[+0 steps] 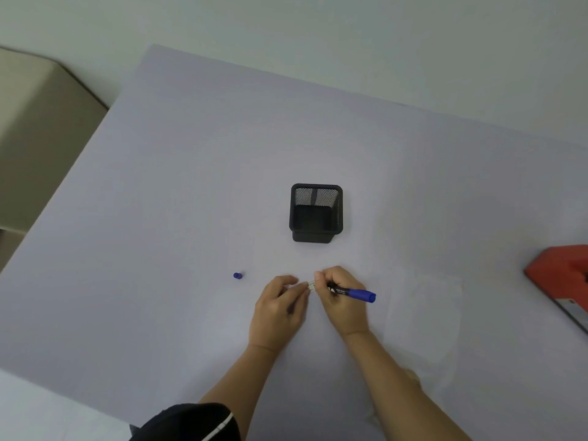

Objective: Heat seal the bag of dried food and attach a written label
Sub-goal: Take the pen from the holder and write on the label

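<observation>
**Label step underway, looks like peeling the backing**

Just in front of the black mesh pen holder, both hands are bunched over a small white label. The left hand pinches one edge with its fingertips. The right hand pinches the other edge, and its grip is also curled round a blue marker.

The marker's cap sits on the counter, front-left of the holder. The clear bag lies flat front-right of the holder, near the right hand. It's too faint to tell what's in it or whether it's sealed. The red heat sealer is far right of the holder.

My guess is the label is being peeled. Next it needs carrying over to the bag and pressing down flat, no creases.
</observation>
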